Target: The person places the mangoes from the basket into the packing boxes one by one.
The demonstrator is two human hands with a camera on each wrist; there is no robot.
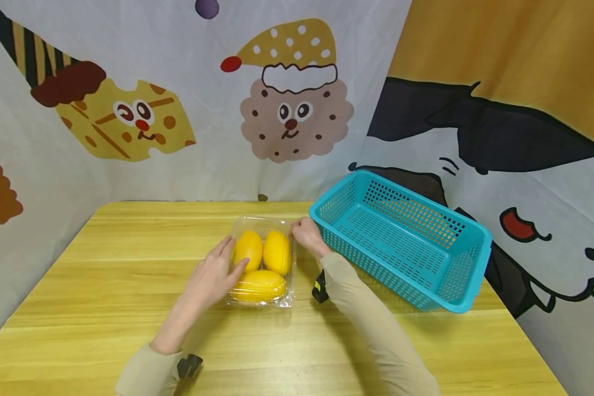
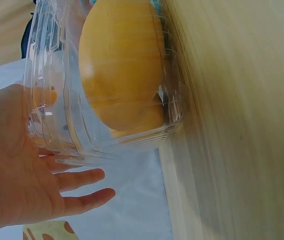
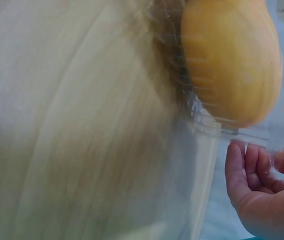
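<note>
A clear plastic clamshell box lies on the table with three yellow mangoes inside: a left one and a right one at the back, and one lying crosswise in front. My left hand touches the box's left side, its fingers fairly straight and spread, the thumb over the top. In the left wrist view, that hand lies along the box wall. At the far right corner, my right hand pinches the box's rim; the right wrist view shows its curled fingers and thumb at that edge.
A turquoise perforated basket stands at an angle on the right, close beside my right hand and forearm. Under everything is a wood-grain table. A cloth with cartoon prints hangs behind the table.
</note>
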